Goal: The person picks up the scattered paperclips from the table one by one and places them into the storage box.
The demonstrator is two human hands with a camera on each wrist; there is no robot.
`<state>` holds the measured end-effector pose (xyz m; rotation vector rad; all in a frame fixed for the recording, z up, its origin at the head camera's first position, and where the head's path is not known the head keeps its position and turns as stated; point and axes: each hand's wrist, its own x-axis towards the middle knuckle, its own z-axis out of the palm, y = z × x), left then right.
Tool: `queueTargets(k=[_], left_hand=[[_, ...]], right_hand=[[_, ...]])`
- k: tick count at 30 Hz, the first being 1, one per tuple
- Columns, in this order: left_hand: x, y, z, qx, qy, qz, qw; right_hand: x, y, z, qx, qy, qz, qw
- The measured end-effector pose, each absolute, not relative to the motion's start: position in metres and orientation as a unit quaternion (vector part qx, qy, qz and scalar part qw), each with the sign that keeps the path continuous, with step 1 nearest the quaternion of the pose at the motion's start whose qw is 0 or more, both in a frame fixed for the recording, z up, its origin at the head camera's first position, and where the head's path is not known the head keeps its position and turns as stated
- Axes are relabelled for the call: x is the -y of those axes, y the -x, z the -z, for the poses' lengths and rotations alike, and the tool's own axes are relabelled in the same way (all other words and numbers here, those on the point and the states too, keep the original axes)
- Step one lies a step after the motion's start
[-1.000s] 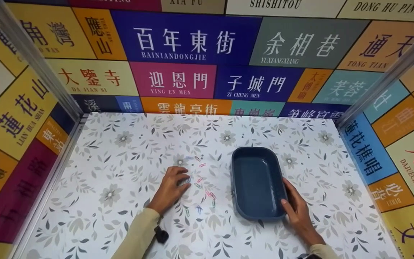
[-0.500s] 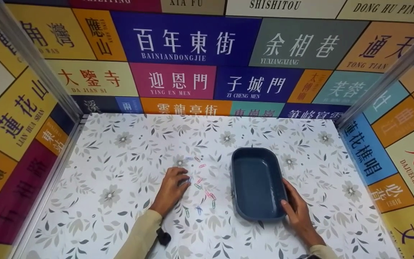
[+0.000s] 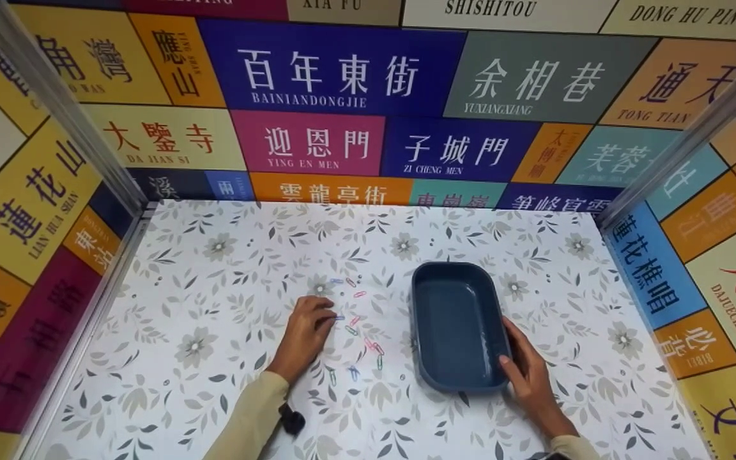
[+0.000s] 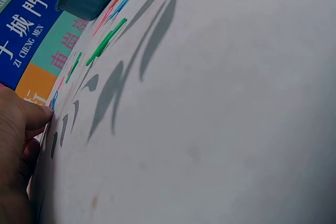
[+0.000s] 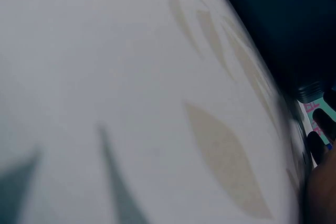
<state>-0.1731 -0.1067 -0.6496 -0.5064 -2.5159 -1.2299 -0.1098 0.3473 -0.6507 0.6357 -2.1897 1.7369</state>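
Observation:
My left hand (image 3: 307, 329) is at the left edge of a scatter of paper clips, pinching a blue paper clip (image 3: 340, 317) between thumb and fingertips, low at the tabletop. In the left wrist view, the thumb (image 4: 37, 115) meets one end of that clip. My right hand (image 3: 528, 370) grips the right side of a dark blue rectangular container (image 3: 457, 319), thumb over the rim and fingers along the outer wall. Nothing shows inside the container. The right wrist view catches only part of this hand (image 5: 323, 182) beside the dark container wall (image 5: 283, 24).
Between the left hand and the container lie several loose clips, among them a pink clip (image 3: 360, 294), a green clip (image 3: 333, 376) and another blue clip (image 3: 337, 281). A white leaf-patterned cloth (image 3: 214, 396) covers the table. Sign-printed panels (image 3: 317, 144) stand behind and at both sides.
The left thumb and fingertips have drawn closer together on the blue clip, which now pokes out to their right. The right hand and container have stayed put.

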Motion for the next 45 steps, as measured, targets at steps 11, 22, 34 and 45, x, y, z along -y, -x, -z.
queueTargets(k=[11,22,34,45], left_hand=[[0.106,0.172,0.647,0.869,0.166,0.444,0.143],[0.105,0.175,0.651,0.866,0.174,0.436,0.173],[0.106,0.174,0.65,0.862,0.179,0.439,0.179],[0.105,0.172,0.636,0.855,0.139,0.485,0.125]], right_hand=[[-0.347,0.113,0.655,0.75,-0.232,-0.598,0.163],[-0.346,0.113,0.654,0.748,-0.237,-0.597,0.166],[-0.346,0.113,0.653,0.751,-0.239,-0.591,0.169],[-0.348,0.115,0.655,0.748,-0.249,-0.59,0.174]])
